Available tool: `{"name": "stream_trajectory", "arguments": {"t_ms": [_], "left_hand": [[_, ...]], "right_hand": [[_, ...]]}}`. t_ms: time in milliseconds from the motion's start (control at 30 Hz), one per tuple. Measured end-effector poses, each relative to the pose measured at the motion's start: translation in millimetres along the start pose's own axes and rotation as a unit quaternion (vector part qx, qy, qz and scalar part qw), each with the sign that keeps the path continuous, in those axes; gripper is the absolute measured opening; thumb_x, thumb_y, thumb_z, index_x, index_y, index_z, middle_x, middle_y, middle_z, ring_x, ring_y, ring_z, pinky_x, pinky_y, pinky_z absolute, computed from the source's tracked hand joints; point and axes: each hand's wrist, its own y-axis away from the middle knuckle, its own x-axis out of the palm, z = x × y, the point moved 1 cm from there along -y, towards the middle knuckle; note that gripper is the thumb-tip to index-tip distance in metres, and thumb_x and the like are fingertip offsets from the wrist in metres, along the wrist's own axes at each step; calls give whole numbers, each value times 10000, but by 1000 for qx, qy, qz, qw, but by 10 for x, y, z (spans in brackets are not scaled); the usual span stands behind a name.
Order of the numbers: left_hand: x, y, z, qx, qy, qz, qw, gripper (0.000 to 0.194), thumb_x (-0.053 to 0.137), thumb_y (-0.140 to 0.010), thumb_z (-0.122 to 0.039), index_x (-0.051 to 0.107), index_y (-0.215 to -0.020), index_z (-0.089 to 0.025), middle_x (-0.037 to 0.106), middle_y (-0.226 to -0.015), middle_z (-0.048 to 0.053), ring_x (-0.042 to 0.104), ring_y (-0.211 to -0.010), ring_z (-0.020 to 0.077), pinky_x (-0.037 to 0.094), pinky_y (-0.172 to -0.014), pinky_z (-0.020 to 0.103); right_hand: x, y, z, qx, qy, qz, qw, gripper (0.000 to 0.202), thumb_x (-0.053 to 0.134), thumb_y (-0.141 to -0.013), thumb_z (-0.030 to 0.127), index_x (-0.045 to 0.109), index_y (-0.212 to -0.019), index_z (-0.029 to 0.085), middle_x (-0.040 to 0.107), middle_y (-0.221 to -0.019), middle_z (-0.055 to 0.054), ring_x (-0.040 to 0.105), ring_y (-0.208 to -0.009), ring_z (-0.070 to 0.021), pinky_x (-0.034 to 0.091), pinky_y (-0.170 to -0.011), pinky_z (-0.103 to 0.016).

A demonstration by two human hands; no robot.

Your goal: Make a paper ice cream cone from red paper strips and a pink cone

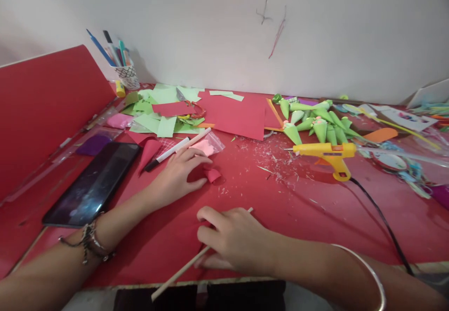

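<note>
My left hand [180, 173] lies low over the red table with its thumb and fingers apart. A small curled piece of red paper [212, 175] sits at its fingertips; whether they touch is hard to tell. Closer to the table's front edge, my right hand [238, 241] is closed around a thin wooden stick [182, 273], which slants from the lower left up past the knuckles. A black-and-white marker [167, 154], a pale pink stick [199, 138] and a bag with pink pieces [206, 147] are just beyond my left hand. Red paper cones [150, 152] lie left of the marker.
A yellow glue gun [324, 154] with a black cord rests at right, near white scraps [277, 161]. Behind it are several green paper cones [315, 119]. Red sheets [242, 114], scissors [196, 109] and green paper [161, 96] lie farther back. A phone [94, 184] is at left.
</note>
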Motion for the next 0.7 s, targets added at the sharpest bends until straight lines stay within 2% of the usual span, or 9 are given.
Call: {"name": "stream_trajectory", "arguments": {"t_ms": [100, 267, 433, 533, 700], "left_hand": [[34, 2, -6, 0, -19, 7, 1000, 205, 519, -763, -270, 550, -963, -236, 554, -1050, 19, 454, -1038, 219, 304, -871, 385], [49, 4, -12, -5, -10, 18, 1000, 104, 519, -776, -284, 552, -829, -202, 602, -905, 9, 526, -895, 190, 312, -795, 352], [44, 19, -30, -10, -7, 12, 1000, 158, 547, -757, -301, 536, -888, -213, 601, -930, 10, 524, -920, 202, 316, -821, 368], [13, 21, -36, -16, 25, 12, 1000, 197, 545, -753, -275, 527, -935, -205, 587, -937, 21, 528, -879, 180, 377, -776, 319], [-66, 10, -58, -30, 41, -23, 998, 171, 468, -797, -244, 529, -943, -179, 567, -903, 38, 522, -787, 153, 417, -708, 280]], "right_hand": [[-1, -5, 12, 10, -12, -16, 1000, 313, 461, -791, 491, 484, -877, 191, 544, -951, -17, 530, -558, -94, 242, -386, -216], [-64, -16, -16, 54, -29, -16, 998, 334, 506, -755, 417, 466, -997, 190, 550, -943, -24, 535, -592, -119, 218, -388, -225], [-121, -4, -148, 113, -50, -11, 992, 369, 493, -743, 354, 468, -1074, 195, 517, -1029, -55, 546, -655, -138, 321, -450, -226], [-148, 29, -282, 141, -77, -16, 987, 353, 484, -757, 320, 476, -1097, 224, 490, -1073, -54, 555, -688, -131, 391, -546, -240], [-188, 70, -467, 171, -147, -40, 973, 312, 464, -783, 243, 468, -1094, 240, 484, -1053, -40, 543, -738, -117, 415, -649, -241]]}}
